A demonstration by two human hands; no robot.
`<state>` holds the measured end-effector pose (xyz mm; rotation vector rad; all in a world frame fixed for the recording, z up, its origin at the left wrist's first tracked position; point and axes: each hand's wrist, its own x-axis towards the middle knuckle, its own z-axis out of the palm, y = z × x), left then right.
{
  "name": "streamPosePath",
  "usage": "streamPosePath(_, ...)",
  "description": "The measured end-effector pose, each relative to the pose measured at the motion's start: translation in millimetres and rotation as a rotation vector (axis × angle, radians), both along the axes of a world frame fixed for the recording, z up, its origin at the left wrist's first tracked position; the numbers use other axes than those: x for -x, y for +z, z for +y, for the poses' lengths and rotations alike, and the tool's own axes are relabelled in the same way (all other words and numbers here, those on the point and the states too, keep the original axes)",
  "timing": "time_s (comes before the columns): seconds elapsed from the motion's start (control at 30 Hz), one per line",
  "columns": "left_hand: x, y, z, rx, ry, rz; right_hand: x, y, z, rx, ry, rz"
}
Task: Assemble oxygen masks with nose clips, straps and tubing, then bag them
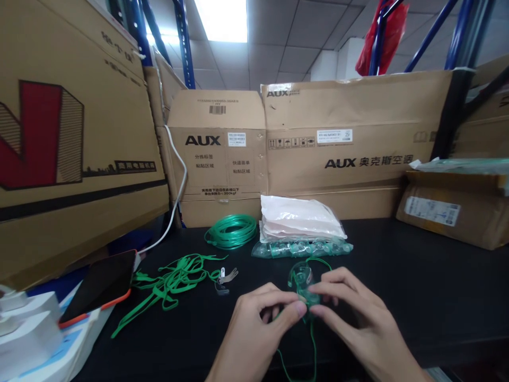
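A small clear green plastic face mask (301, 274), a breathing mask by its look, is between my two hands above the black tabletop. My left hand (262, 321) pinches a thin green elastic cord (313, 339) at the mask's lower end; the exact pinch point is partly hidden. The cord's loop hangs down toward the front. My right hand (353, 313) grips the mask's right side with thumb and fingertips. To the left lie a tangle of green elastic straps (175, 284) and a few thin metal strips (228, 277).
Behind the hands are a coil of green tubing (231, 233), stacked white packets (298, 217) and a bag of clear green parts (302, 249). A phone (101, 284) and white plugs (29, 323) sit left. Cardboard boxes (358, 122) wall the back; another box (453, 207) stands right.
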<state>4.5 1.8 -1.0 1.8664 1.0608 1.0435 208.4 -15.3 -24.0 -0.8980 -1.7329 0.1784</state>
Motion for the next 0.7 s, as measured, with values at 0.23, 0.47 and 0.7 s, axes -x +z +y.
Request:
streamPosePath(0.23, 0.9, 4.0, -0.7, 0.054, -0.072, 0.015, 4.4, 5.1, -0.5, -0.063, 0.094, -0.044)
streamPosePath(0.47, 0.8, 4.4, -1.7, 0.078, -0.115, 0.069, 3.3, 2.7, -1.9, -0.098, 0.131, -0.052)
streamPosePath(0.7, 1.1, 6.3, -2.7, 0.096, -0.126, 0.063, 4.6, 5.1, -3.7, -0.043, 0.152, -0.060)
